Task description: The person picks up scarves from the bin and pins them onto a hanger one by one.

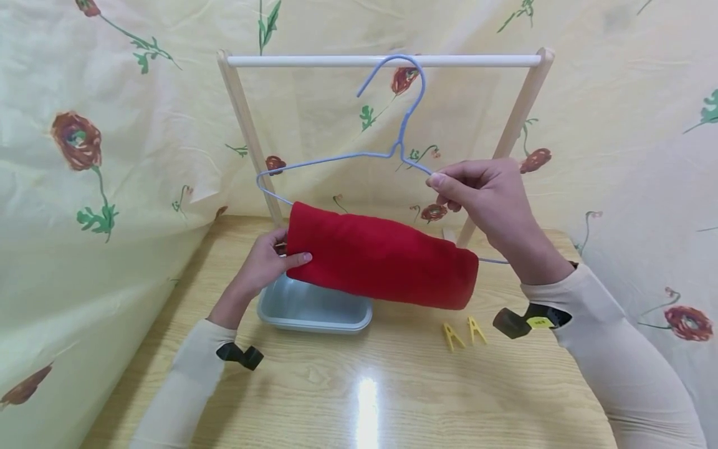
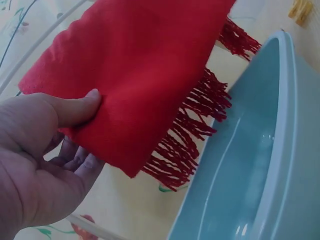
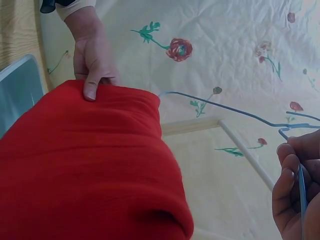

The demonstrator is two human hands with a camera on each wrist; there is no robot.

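A red scarf (image 1: 381,259) hangs folded over the lower bar of a blue wire hanger (image 1: 336,158). Its dark red fringe (image 2: 175,150) dangles behind the fold in the left wrist view. My left hand (image 1: 263,259) pinches the scarf's left end, thumb on the front and fingers behind. With thumb and fingertips my right hand (image 1: 485,199) grips the hanger's right shoulder, just below the hook. The hook (image 1: 417,93) points up and overlaps the white rail (image 1: 314,61) of a wooden rack in the head view.
A light blue basin (image 1: 314,312) stands on the wooden table under the scarf's left half. Two yellow clothespins (image 1: 462,333) lie to the right of it. The rack's wooden posts (image 1: 516,118) rise at the back, before a flowered cloth backdrop (image 1: 168,125).
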